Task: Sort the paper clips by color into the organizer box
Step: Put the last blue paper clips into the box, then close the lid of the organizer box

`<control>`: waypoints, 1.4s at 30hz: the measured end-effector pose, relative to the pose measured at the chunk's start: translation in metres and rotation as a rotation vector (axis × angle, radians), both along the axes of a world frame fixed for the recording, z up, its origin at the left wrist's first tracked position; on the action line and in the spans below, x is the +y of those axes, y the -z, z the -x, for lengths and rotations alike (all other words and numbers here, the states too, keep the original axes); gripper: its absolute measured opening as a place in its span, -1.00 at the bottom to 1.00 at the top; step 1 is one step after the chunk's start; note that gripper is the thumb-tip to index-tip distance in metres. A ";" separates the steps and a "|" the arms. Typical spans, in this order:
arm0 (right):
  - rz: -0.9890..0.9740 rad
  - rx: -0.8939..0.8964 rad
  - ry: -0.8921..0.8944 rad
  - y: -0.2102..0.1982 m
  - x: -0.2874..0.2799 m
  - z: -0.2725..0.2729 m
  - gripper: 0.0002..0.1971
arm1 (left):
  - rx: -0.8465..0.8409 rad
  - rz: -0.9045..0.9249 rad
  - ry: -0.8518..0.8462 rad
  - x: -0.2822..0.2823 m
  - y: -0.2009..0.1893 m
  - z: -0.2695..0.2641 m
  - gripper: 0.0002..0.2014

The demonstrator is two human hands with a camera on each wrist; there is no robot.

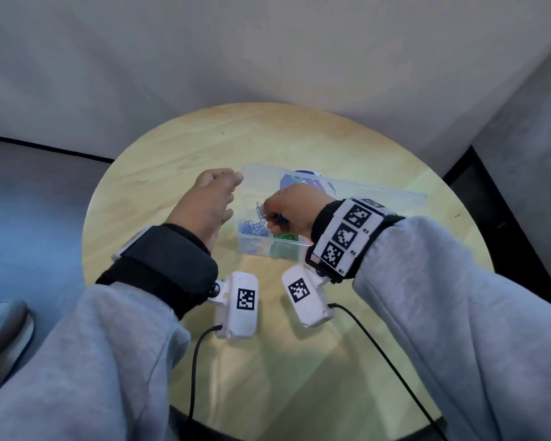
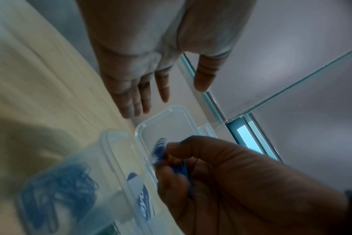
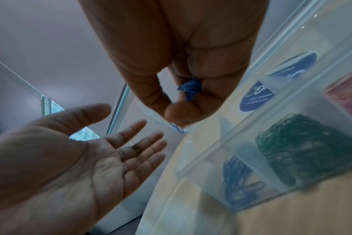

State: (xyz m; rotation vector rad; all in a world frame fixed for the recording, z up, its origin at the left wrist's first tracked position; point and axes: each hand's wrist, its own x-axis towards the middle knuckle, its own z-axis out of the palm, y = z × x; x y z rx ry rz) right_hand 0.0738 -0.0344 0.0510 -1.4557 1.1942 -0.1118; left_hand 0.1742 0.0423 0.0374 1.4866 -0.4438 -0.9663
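Note:
A clear organizer box [image 1: 379, 198] lies on the round wooden table [image 1: 178, 154] with its lid open. Its left compartment holds blue paper clips [image 1: 253, 229], and green clips [image 1: 285, 238] fill the one to the right. My right hand [image 1: 269, 214] hovers over the blue compartment and pinches a bunch of blue clips [image 3: 189, 89] [image 2: 159, 152]. Just left of the box's left end, my left hand [image 1: 228, 197] is held open with its palm facing the right hand [image 3: 90, 159], holding nothing. Red clips [image 3: 348, 95] sit in a further compartment.
A round blue sticker [image 3: 257, 97] shows through the clear lid. Two black cables [image 1: 198, 361] run across the near part of the table. A shoe [image 1: 4, 326] is on the floor at the left. Grey walls stand close behind the table.

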 end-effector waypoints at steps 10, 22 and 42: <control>0.370 0.158 -0.278 -0.013 0.008 0.015 -0.60 | -0.789 -0.078 0.306 0.007 0.002 -0.012 -0.46; 1.055 0.592 -0.331 -0.048 -0.019 0.107 -0.37 | -0.921 -0.085 0.348 0.010 -0.003 -0.003 -0.46; 0.776 0.705 -0.544 0.023 -0.003 0.161 -0.31 | -1.349 -0.589 0.650 0.029 0.012 0.030 -0.54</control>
